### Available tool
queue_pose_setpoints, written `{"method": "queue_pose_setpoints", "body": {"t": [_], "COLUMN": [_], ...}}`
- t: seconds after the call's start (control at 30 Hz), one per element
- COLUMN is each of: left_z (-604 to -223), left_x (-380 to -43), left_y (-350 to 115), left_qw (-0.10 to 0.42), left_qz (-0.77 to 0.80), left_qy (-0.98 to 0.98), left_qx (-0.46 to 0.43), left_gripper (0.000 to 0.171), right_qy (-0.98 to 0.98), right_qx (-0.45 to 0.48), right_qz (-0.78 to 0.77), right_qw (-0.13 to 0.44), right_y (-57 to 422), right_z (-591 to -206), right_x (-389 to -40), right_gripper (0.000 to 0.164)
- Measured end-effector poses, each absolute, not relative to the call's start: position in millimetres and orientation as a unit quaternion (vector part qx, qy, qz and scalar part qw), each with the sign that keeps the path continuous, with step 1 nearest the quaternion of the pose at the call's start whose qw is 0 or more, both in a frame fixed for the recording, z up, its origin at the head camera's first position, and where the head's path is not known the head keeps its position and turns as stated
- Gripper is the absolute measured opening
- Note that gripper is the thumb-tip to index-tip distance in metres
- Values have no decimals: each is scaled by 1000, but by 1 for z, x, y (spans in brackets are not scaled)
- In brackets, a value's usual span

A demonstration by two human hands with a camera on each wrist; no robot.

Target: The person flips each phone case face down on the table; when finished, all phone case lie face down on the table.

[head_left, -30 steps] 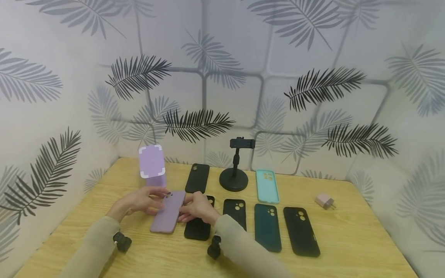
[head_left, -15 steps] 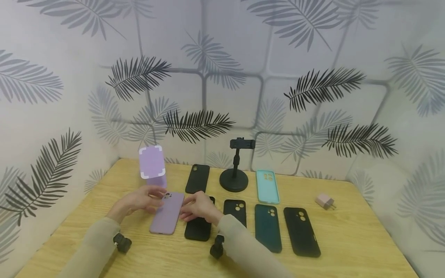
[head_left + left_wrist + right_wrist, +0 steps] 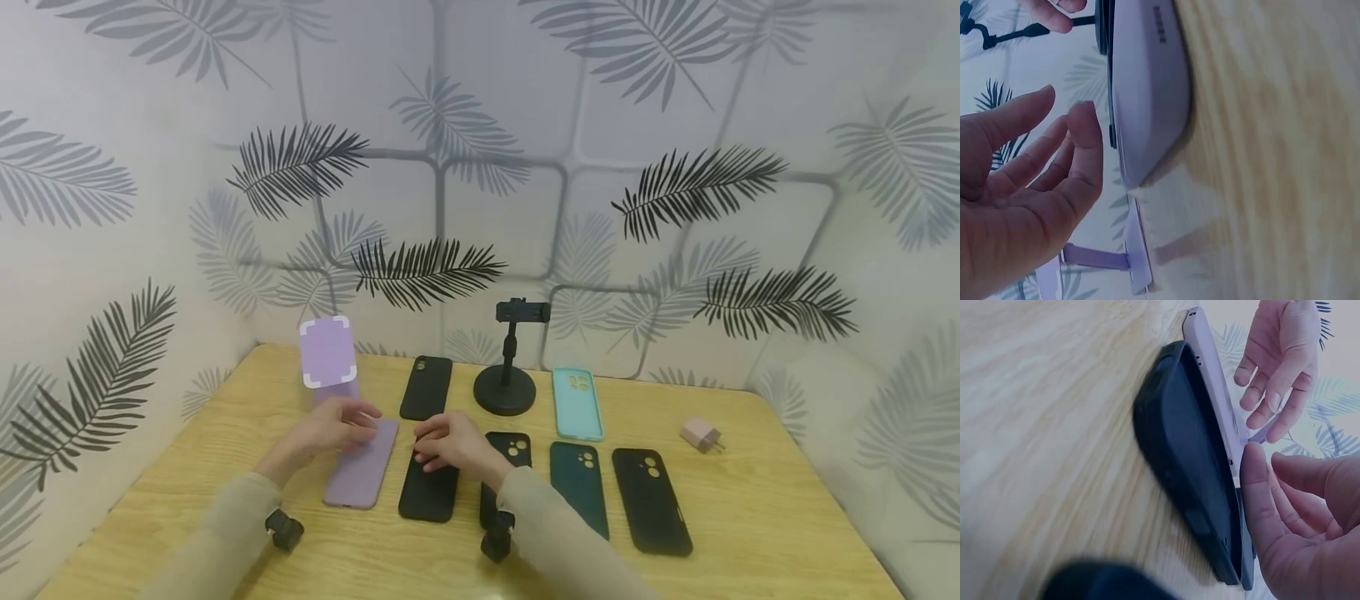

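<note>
A purple phone case (image 3: 360, 475) lies back up on the wooden table, its speaker holes showing in the left wrist view. My left hand (image 3: 337, 425) hovers over its upper end, fingers loosely bent and holding nothing. To the right lies a black phone case (image 3: 429, 492), its hollow inside and raised rim turned up in the right wrist view. My right hand (image 3: 455, 443) is over the top of this black case, thumb and fingertips close together with nothing between them. In the left wrist view a gap shows between the left hand (image 3: 1041, 181) and the purple case (image 3: 1147, 94).
Behind stand a purple phone stand (image 3: 327, 352) and a black phone holder (image 3: 506, 387) on a round base. Another black case (image 3: 426, 387) and a turquoise case (image 3: 577, 404) lie at the back. More dark cases (image 3: 651, 500) continue the front row. A pink charger plug (image 3: 701, 434) lies right.
Both hands have come away from the purple case, which is now flat on the table. The right hand has shifted right over the black case; the left has moved slightly right.
</note>
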State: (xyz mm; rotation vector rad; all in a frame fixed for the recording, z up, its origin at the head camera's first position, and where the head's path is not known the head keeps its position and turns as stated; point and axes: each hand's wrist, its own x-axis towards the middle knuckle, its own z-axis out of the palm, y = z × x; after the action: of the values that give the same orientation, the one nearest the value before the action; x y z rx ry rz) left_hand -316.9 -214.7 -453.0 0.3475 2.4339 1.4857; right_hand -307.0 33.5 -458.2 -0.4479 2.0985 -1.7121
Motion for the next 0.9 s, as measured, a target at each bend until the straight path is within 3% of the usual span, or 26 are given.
{"method": "queue_pose_setpoints", "body": {"t": [0.37, 0.9], "left_z": [-453, -451], "left_x": [-310, -299], "left_y": [-189, -167], "left_qw": [179, 173], "left_qz": [536, 473], "left_qy": [807, 847], "left_qx": [170, 172], "left_gripper": [43, 43], "right_qy": [795, 811], "right_qx": [-137, -131], "right_qz": [-561, -526], "right_qw": [185, 221], "right_y": [67, 84], "right_z": [-452, -452], "right_x": [-298, -296], "right_gripper": [25, 22]}}
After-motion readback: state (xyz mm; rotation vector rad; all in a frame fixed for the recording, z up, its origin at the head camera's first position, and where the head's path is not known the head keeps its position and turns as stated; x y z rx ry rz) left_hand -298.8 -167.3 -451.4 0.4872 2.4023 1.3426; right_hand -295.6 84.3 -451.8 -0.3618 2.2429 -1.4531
